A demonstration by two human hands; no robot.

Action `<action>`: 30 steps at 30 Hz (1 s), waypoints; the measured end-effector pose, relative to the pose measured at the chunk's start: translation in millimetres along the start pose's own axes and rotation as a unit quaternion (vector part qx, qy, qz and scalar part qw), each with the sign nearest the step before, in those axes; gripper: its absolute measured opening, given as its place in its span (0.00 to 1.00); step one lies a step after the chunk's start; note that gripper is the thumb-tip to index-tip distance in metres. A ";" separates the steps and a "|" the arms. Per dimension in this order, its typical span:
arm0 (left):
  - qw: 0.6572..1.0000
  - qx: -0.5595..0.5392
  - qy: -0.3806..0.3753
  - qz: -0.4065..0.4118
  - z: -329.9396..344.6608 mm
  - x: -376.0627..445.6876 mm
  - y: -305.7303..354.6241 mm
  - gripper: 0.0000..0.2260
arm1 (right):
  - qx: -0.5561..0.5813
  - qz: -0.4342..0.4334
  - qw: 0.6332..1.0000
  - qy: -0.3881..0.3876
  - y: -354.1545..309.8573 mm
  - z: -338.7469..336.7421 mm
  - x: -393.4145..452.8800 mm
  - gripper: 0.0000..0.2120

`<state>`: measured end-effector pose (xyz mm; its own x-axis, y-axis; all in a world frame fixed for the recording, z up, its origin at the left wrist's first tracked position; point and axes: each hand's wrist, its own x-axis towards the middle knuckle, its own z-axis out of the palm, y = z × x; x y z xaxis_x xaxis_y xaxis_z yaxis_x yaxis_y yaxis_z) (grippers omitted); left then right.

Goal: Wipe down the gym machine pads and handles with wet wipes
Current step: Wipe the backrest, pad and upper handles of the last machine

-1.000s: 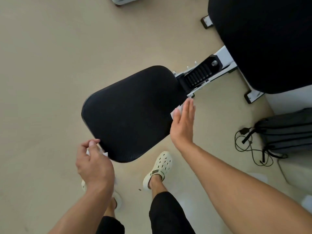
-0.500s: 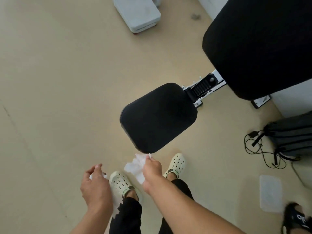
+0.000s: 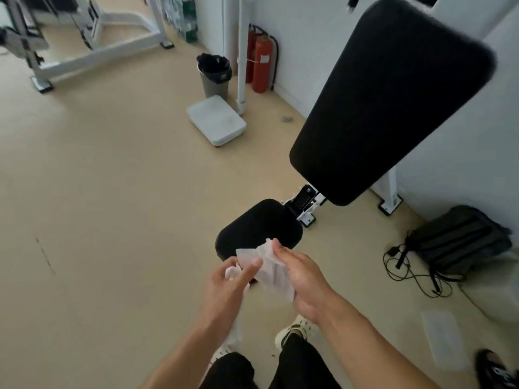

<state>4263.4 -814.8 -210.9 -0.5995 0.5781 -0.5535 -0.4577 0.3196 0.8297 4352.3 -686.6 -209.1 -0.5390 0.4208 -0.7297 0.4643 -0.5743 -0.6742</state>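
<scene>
Both hands meet low in the middle of the view, just in front of the near edge of the black seat pad (image 3: 261,223). The right hand (image 3: 302,279) holds a white wet wipe (image 3: 269,269) across its palm, thumb and fingers curled loosely round the sheet, which is spread out and crumpled between the two hands. The left hand (image 3: 224,284) pinches the wipe's left corner with thumb and forefinger, and also grips a second wad of white wipe (image 3: 231,272) in its curled fingers. The wipes are held above the floor (image 3: 112,192), apart from the seat pad as far as can be told.

Beyond the seat pad, to the right and far, the large black back pad (image 3: 390,102) tilts up, joined to the seat by a white frame with a black ridged adjuster (image 3: 302,199). On the floor to the right lie a dark backpack (image 3: 460,240) and a tangled black cable (image 3: 412,273). Farther off stand a white flat scale (image 3: 216,120), a grey bin lined with a black bag (image 3: 214,74) and two red fire extinguishers (image 3: 261,63) against the white wall (image 3: 303,37). Pale perforated clogs (image 3: 295,329) show beneath the forearms
</scene>
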 end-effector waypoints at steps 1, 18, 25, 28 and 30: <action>1.000 0.013 0.007 0.016 5.7 -4.0 9.9 0.15 | 0.008 -0.010 1.000 0.015 -6.5 -3.5 -7.7 0.28; 0.992 -0.003 0.085 0.097 142.5 -87.8 26.1 0.10 | 0.015 -0.109 0.994 0.017 -20.7 -155.2 -96.9 0.10; 0.986 0.040 0.084 0.141 237.6 -107.5 13.6 0.09 | -0.060 -0.236 0.951 0.190 -17.4 -228.3 -134.7 0.07; 0.985 0.061 0.048 0.154 278.5 -114.8 14.6 0.07 | -0.095 -0.266 0.935 0.213 -16.1 -250.5 -147.7 0.12; 0.987 0.067 0.012 0.149 301.5 -118.7 17.5 0.08 | -0.101 -0.277 0.933 0.208 -15.9 -263.1 -154.5 0.13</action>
<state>4524.5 -651.4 -108.7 -0.7106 0.6436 -0.2844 -0.1693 0.2359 0.9569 4613.1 -557.8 -115.6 -0.4356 0.8738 -0.2162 0.3422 -0.0614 -0.9376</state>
